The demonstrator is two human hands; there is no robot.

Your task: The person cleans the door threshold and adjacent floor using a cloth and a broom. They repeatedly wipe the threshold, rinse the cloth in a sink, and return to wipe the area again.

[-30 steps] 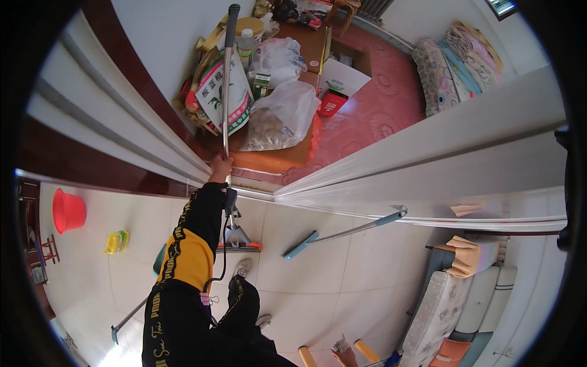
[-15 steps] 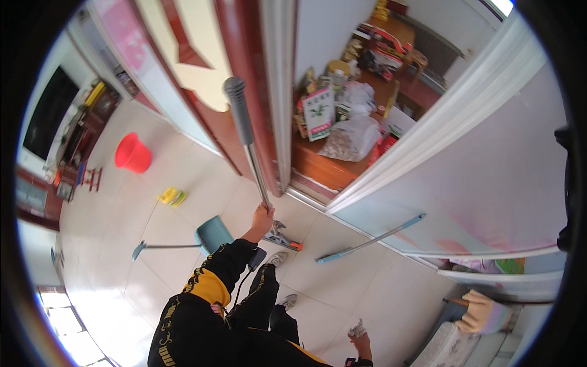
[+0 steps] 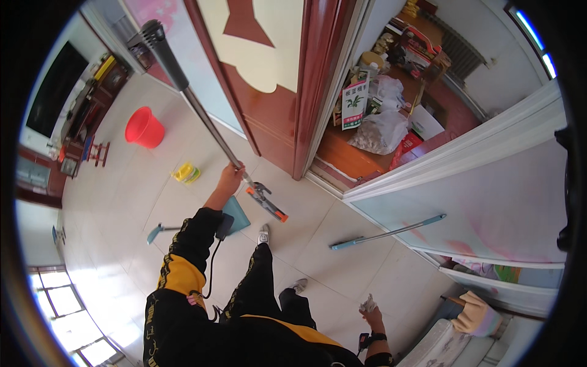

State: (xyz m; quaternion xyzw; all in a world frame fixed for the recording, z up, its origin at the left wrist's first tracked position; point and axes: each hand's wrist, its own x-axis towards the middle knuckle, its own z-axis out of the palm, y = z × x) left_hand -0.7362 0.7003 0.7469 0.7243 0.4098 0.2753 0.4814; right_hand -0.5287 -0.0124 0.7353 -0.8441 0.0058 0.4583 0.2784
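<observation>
Grey and metal, a mop [image 3: 212,128] slants over the tiled floor [image 3: 318,211], the left hand [image 3: 230,179] wrapped round its shaft near the head, arm reaching forward. The right hand [image 3: 373,318], low at the side, grips a crumpled greyish wad [image 3: 368,304]. Yellowish lettering marks the black sleeve [image 3: 195,235]; a white packet [image 3: 354,105] bears printed characters and a green plant.

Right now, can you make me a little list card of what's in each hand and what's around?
Left hand: gripping the mop by its metal pole
Right hand: holding a crumpled greyish wad
On the floor: red bucket, yellow container, teal dustpan
Near the pale panel: blue long-handled tool
</observation>
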